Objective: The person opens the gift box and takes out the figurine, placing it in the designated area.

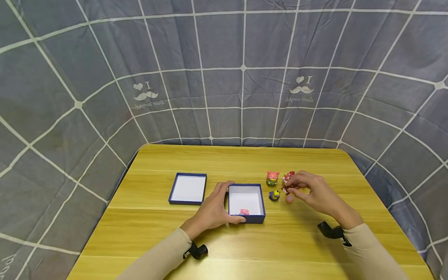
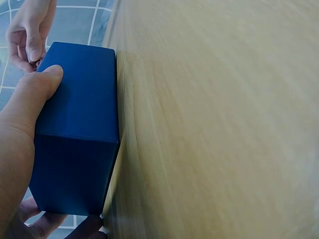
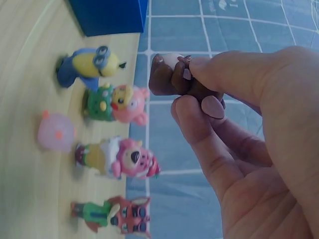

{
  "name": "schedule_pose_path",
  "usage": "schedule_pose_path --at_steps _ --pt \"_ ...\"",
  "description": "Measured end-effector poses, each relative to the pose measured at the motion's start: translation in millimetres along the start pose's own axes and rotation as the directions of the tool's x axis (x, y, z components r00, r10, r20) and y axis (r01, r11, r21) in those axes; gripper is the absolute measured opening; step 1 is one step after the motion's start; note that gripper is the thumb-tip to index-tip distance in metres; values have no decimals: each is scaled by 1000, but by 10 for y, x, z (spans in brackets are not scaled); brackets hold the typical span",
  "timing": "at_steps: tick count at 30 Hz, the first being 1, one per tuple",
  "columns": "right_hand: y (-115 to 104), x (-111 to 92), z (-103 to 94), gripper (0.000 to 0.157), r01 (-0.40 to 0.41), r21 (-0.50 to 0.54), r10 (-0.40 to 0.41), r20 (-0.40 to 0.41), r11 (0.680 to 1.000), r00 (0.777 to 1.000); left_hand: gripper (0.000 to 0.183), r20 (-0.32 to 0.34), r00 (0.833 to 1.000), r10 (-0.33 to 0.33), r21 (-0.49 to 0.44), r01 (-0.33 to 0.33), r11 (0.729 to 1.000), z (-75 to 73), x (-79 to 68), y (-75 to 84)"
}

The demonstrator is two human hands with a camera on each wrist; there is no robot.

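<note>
My left hand [image 1: 213, 208] grips the dark blue open box [image 1: 250, 219] at its left side. The thumb lies along the near wall and the fingers reach to the far corner. Inside the box sits a small pink figurine [image 1: 244, 212], partly hidden by the near wall. To the right, my right hand [image 1: 315, 191] pinches a small brown figurine [image 3: 167, 82] between thumb and fingers, raised above the table. Below it stand a yellow-and-blue figurine [image 3: 87, 67], a pink-headed green one [image 3: 102, 103], a pink bear figurine [image 3: 133, 158] and a fox-like figurine [image 3: 124, 217].
A pale pink round piece [image 3: 56, 133] lies close to the figurines. Left of the box rests a shallow blue lid [image 1: 189, 188], white side up. The wooden table [image 1: 217, 249] ends at a grey checked cloth [image 1: 224, 89] behind it.
</note>
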State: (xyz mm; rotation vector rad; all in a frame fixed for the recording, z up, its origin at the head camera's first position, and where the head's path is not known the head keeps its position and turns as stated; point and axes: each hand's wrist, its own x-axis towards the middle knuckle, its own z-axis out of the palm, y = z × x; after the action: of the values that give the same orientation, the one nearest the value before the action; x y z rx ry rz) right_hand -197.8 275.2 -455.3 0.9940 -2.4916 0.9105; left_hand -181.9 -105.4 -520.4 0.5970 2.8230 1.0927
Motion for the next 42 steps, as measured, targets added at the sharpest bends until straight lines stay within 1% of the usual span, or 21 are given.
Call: schedule_pose_path --at_steps 5,10,17,20,25,29,33,37,42 --pt "75 -75 -63 36 -46 -51 46 7 998 999 129 4 1000 3 5 -3 1000 -1 2 -3" --pt "162 -151 -102 36 -59 -90 59 -3 994 998 130 6 1000 7 17 -8 1000 7 10 -6" --pt "277 -253 -142 38 -83 -84 83 -8 993 997 130 4 1000 8 12 -8 1000 7 16 -7" --pt "333 -295 -148 39 -110 -97 110 -4 989 994 130 6 1000 5 12 -5 1000 4 14 -5" --pt "412 -355 -147 36 -148 -125 150 5 981 989 130 10 1000 -2 18 2 1000 1 10 -6" --pt "466 -401 -129 37 -161 -146 166 21 976 986 129 13 1000 -8 7 8 1000 -5 5 -1" --pt "503 -441 -95 36 -193 -125 200 43 973 979 129 11 1000 -5 5 5 1000 -10 3 1" --pt "529 -472 -61 34 -227 -82 232 64 970 970 129 11 1000 -3 7 3 1000 -9 7 3" --pt "541 -487 -48 35 -255 -79 261 84 964 962 130 14 1000 -2 10 2 1000 -11 11 11"
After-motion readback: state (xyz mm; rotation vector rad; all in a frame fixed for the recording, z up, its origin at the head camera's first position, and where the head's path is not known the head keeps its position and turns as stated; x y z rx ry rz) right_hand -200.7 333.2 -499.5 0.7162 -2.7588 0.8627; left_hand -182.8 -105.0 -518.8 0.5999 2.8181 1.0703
